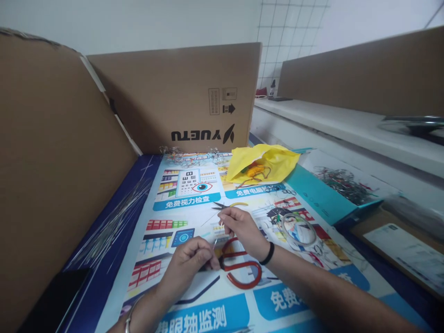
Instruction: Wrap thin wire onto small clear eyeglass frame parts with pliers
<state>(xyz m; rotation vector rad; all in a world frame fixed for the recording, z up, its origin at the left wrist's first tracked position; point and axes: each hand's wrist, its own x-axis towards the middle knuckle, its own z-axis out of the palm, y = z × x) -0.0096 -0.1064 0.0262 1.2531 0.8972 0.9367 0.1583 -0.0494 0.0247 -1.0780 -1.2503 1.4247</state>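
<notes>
Bounding the work area at the far side is an upright cardboard panel (156, 97), with a second brown panel (52, 134) along the left. A teal box (312, 196) holding a tangle of wire pieces (342, 182) limits the right side. Within these edges lies a printed sheet (204, 219); its bare stretches to the left of the hands and beyond them give room for movement. Nearer obstacles are red-handled scissors (255, 277), lying just beside the left fingertips, their blades partly hidden, and yellow-handled pliers (237, 204) just beyond the right hand. A wire coil (314, 231) rests to the right of the right hand, and an open yellow bag (284, 162) lies farther off, near the far panel.

A thin wire (216, 240) spans the short gap between the two sets of fingertips, over the sheet. Its exact ends are too fine to tell.

The left hand (192, 256) reaches in from the lower left, back upward, thumb and fingers closed together at the wire's lower end. The right hand (243, 229) enters from the lower right, sits farther forward, and pinches the upper end between thumb and forefinger, remaining fingers curled.
</notes>
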